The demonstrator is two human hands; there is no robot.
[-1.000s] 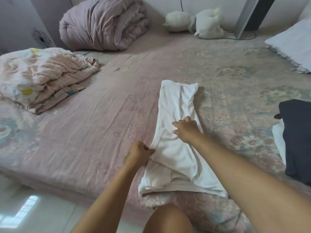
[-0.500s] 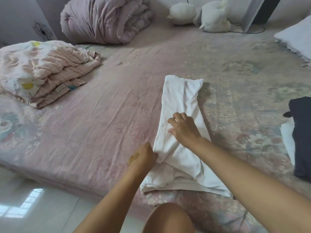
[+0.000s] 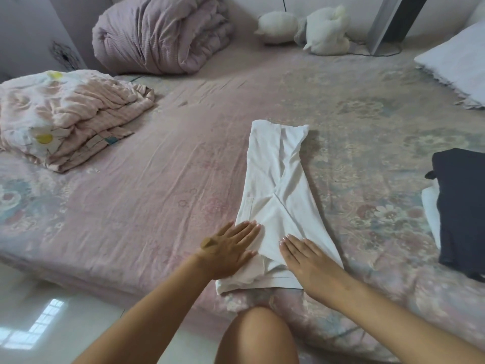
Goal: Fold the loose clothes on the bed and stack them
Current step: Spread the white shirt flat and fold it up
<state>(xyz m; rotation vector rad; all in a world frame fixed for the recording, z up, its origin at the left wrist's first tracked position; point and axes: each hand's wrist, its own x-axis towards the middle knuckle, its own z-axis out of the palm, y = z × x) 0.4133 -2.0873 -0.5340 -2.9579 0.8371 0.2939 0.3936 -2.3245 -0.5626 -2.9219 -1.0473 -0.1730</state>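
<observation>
1. The bed (image 3: 157, 185) carries a rolled quilt (image 3: 160, 32) and a folded blanket (image 3: 65, 116).
2. A dark garment (image 3: 462, 206) lies at the right edge.
3. The white garment (image 3: 278, 179), folded narrow, lies near the front edge.
4. The left hand (image 3: 231, 249) and right hand (image 3: 307, 261) press flat on its near end, fingers straight, slightly apart.

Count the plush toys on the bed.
2: one plush toy by the far wall, another plush toy touching its right side. More could be hidden outside the view.
</observation>
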